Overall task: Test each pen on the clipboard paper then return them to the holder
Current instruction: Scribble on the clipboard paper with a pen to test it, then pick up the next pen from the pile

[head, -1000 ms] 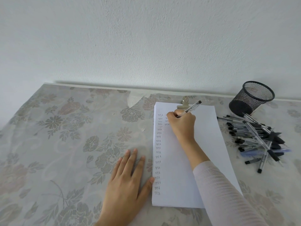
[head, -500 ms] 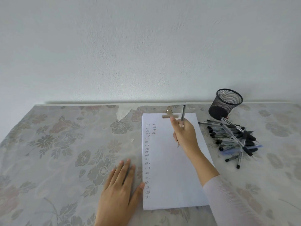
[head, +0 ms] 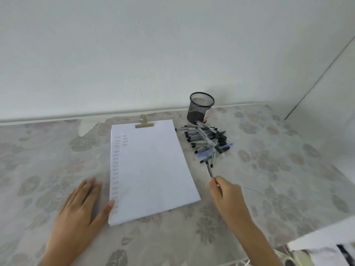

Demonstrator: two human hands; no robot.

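We count two hands, one sheet, one clip, one holder and one loose pen apart from the heap. The left hand (head: 80, 206) lies flat on the bench (head: 278, 169) with fingers straight, its thumb tip touching the left edge of the paper (head: 153, 173). The right hand (head: 226, 194) pinches the pen (head: 209, 169) by its near end, to the right of the paper. The pen's far end reaches the near edge of the pile of pens (head: 207, 140).

We cannot count that pile, because the barrels cross and cover one another. Most have dark caps, at least one looks blue, and one tip shows red. The black mesh holder (head: 200, 108) stands upright just behind the pile, near the wall (head: 134, 54).

The paper carries two columns of small ink marks, a long one down its left edge and a short one of about four rows beside its top. We can read none of them, and no brand or label shows anywhere. The brass-coloured clip (head: 144, 122) grips the paper's top edge, and the paper covers whatever board lies under it. A white object (head: 326, 240) is cut off at the lower right corner and blurred.
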